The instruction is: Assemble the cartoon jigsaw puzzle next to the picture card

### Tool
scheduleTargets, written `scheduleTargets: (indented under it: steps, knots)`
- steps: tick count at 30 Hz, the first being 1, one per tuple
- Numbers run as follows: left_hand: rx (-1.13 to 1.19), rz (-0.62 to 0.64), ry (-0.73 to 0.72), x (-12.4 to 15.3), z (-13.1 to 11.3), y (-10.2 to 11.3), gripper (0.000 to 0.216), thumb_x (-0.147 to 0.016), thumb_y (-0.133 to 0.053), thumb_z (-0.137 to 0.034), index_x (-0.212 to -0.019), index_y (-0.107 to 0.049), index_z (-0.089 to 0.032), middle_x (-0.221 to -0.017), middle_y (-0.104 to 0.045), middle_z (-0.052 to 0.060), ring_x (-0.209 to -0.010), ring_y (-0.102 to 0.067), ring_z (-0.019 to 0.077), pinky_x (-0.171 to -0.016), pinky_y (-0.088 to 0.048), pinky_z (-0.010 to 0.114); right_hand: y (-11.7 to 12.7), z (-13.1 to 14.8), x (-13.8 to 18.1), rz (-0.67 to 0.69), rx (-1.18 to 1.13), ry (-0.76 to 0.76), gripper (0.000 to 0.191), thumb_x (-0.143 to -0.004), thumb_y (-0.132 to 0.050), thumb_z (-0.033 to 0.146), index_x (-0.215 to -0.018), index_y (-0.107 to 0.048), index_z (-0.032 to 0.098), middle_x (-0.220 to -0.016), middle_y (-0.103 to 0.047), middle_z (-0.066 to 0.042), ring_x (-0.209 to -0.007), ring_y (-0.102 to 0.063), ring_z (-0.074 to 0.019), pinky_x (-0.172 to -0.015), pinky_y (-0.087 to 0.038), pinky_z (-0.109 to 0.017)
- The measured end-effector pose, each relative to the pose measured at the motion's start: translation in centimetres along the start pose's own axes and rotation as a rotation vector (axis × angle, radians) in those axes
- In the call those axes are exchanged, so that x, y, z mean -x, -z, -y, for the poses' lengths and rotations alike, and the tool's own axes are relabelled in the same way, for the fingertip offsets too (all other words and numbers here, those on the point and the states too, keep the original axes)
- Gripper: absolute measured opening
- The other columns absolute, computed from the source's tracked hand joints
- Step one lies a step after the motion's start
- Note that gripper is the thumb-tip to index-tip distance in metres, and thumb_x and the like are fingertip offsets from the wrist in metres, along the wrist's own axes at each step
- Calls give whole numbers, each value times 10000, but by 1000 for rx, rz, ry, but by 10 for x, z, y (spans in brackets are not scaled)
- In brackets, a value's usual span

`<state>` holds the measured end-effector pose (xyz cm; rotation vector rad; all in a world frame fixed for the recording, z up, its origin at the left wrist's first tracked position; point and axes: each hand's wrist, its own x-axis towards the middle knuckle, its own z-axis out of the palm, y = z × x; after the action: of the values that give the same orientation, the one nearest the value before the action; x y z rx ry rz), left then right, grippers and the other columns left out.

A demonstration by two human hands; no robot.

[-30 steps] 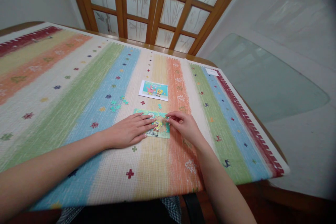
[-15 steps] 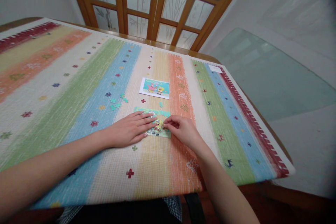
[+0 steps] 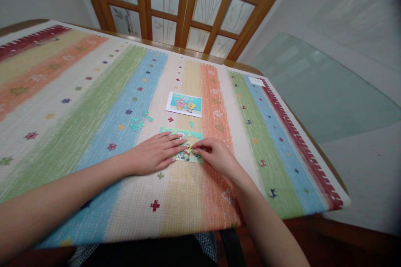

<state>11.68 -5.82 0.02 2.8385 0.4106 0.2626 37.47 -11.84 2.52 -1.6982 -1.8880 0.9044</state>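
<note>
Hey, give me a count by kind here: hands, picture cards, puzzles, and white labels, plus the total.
Hands: 2 (left hand, right hand)
Picture cards: 1
Puzzles: 1, part-built
White labels: 1
Total: 5
Loose pieces are left out; too small to count surely.

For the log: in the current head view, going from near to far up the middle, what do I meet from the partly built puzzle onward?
Partly built puzzle → small loose teal bit of puzzle → printed cartoon picture → table's far wooden edge → wood-framed doors.
</note>
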Motion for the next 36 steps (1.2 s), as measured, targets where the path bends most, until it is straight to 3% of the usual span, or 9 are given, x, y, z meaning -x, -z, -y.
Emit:
scheduleTargets:
  steps: [4, 10, 22, 30, 36]
  knots:
    - [0, 7, 6, 0, 0, 0, 541, -1051, -403, -385, -1564, -286, -257, -1604, -332, 54, -1495, -273, 227, -1234, -137, 417, 5, 3, 0, -12, -20, -4, 148, -846, -662, 169, -922, -783, 207, -897, -747, -48, -798, -668, -181, -746, -503, -317]
    - [-4, 17, 10, 0, 0, 0, 546, -1051, -400, -383, -1566, -285, -242, -1605, -328, 64, -1494, -273, 235, -1231, -138, 420, 4, 2, 0, -1, -82, -30, 134, -855, -663, 181, -910, -783, 200, -861, -751, -42, -754, -675, -173, -720, -510, -305]
    - [-60, 36, 9, -1, -2, 1, 538, -1056, -384, -383, -1562, -290, -227, -1616, -307, 51, -1498, -259, 226, -1231, -118, 403, 1, 6, -2, -7, 58, 37, 148, -867, -669, 138, -939, -782, 200, -892, -749, -51, -788, -668, -168, -743, -491, -285]
    - [-55, -3, 59, -5, -17, 2, 485, -1000, -449, -233, -1482, -415, -271, -1596, -351, 55, -1483, -283, 244, -1218, -146, 453, -5, 5, -1, -54, 104, 54, 114, -840, -697, 123, -923, -752, 180, -824, -725, -39, -734, -645, -156, -697, -482, -269]
    - [-68, 6, 61, -7, -20, 3, 441, -977, -473, -233, -1418, -479, -254, -1578, -376, 71, -1477, -286, 262, -1216, -146, 477, 0, 9, 0, -33, 168, 104, 130, -872, -679, 127, -933, -771, 194, -886, -750, -54, -804, -671, -171, -750, -495, -283]
